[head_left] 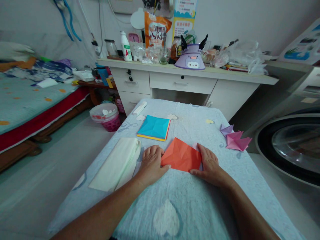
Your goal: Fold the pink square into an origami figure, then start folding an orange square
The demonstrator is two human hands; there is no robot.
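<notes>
An orange sheet of origami paper point(181, 154), creased and partly folded, lies on the light blue cloth-covered table point(175, 200). My left hand point(151, 164) rests flat against its left edge, thumb touching the lower left corner. My right hand point(209, 164) lies flat on its right edge, fingers together and stretched out. Neither hand grips the sheet; both press it down. Beyond it sits a stack of coloured paper squares point(154, 127) with a blue sheet on top.
A folded white cloth point(120, 163) lies left of my hands. Pink and purple folded paper figures point(236, 140) sit at the right edge. Behind stand a cluttered white desk point(190, 80), a pink bin point(106, 116), a bed point(30, 103) and a washing machine point(292, 143).
</notes>
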